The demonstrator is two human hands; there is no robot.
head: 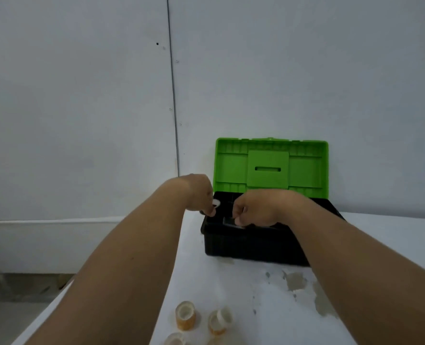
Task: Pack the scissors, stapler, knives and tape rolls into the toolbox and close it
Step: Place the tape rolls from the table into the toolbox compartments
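A black toolbox [251,247] stands open on the white table, its green lid [271,165] upright against the wall. My left hand [201,195] hovers over the box's left end, fingers pinched on a small whitish tape roll [216,202]. My right hand [253,210] reaches down into the middle of the box, fingers curled around a flat dark and pale item [228,224] that I cannot identify. Three clear tape rolls lie near the table's front edge: one [185,314], another [220,321] and a third [175,339] cut off by the frame. The box's contents are mostly hidden.
The white table [256,295] has stains and scuffs to the right of the rolls [296,282]. Its left edge runs diagonally, with grey floor [19,295] beyond. A pale wall stands directly behind the toolbox.
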